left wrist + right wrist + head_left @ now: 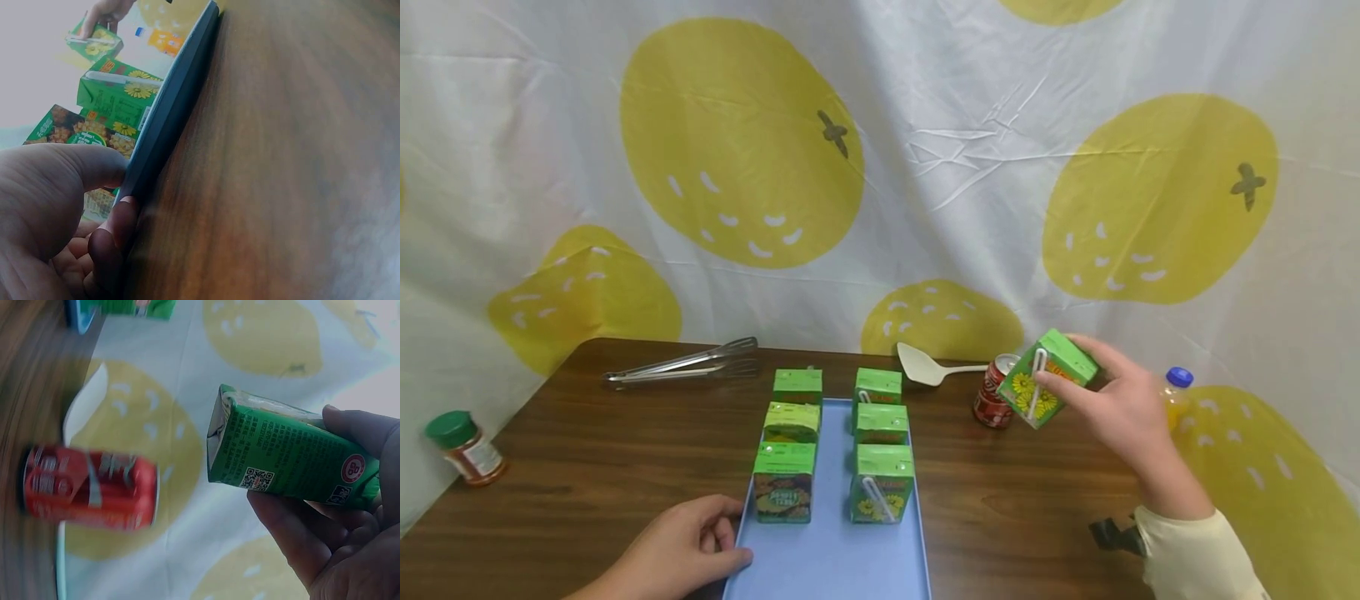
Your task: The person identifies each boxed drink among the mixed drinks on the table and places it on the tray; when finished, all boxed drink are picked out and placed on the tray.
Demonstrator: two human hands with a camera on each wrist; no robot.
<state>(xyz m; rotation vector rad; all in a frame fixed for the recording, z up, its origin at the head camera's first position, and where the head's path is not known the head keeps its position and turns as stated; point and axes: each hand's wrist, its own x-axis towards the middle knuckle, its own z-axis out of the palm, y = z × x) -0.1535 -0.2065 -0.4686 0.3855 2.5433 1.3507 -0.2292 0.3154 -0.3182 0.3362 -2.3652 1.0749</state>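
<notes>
In the head view my right hand (1123, 408) holds a green drink carton (1048, 379) with a straw on its side, tilted in the air in front of a red soda can (992, 392). The right wrist view shows thumb and fingers gripping this carton (294, 453) from both sides. At the left rim of a blue tray (831, 550), my left hand (677, 546) pinches the edge; the left wrist view has the thumb and curled fingers on the tray's rim (172, 106). Several green cartons (882, 483) stand upright on the tray in two rows.
Metal tongs (681, 367) lie at the back left, and a green-capped spice jar (467, 450) stands at the far left. A white spatula (925, 367) lies behind the can. On the right stands a blue-capped bottle (1176, 392). A lemon-print curtain (940, 183) hangs behind the table.
</notes>
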